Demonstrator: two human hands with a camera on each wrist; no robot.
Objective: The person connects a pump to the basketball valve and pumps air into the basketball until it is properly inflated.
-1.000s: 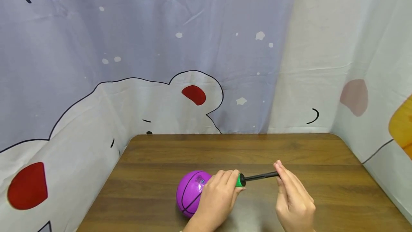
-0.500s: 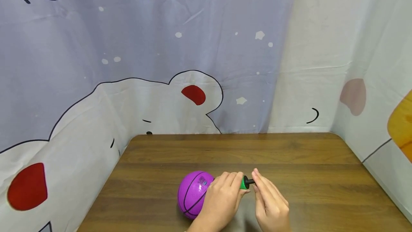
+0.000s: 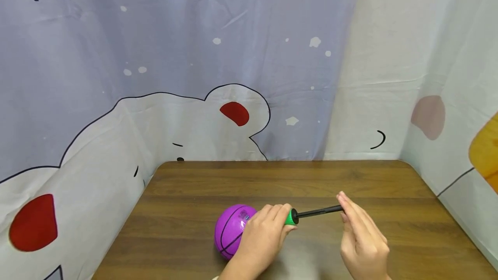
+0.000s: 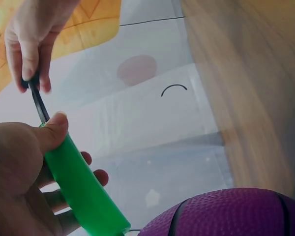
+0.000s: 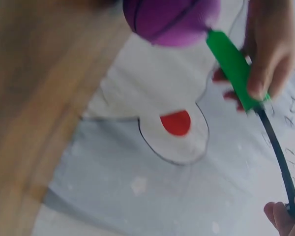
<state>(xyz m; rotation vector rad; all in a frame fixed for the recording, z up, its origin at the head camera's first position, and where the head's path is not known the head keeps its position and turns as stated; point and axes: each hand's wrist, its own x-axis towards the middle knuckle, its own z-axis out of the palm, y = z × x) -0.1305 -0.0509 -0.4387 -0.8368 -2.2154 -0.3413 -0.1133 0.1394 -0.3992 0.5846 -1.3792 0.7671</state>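
Note:
A purple ball (image 3: 231,231) with black lines rests on the table, left of my hands. My left hand (image 3: 261,237) grips the green barrel of a hand pump (image 4: 83,184), thumb on one side and fingers round the other. In the right wrist view the pump's tip meets the ball (image 5: 174,19). My right hand (image 3: 365,241) pinches the end of the pump's black rod (image 3: 319,211), which is drawn well out of the barrel. The pump lies nearly level, its rod end a little higher in the head view. Part of the barrel is hidden behind my left hand.
The brown wooden table (image 3: 186,185) runs back to a printed cloth (image 3: 295,77) hanging behind it. More of this cloth hangs along the left and right sides.
Half a second ago the rod was pushed nearly into the barrel. My right hand has since moved right, drawing it out again. My left hand and the ball have barely shifted.

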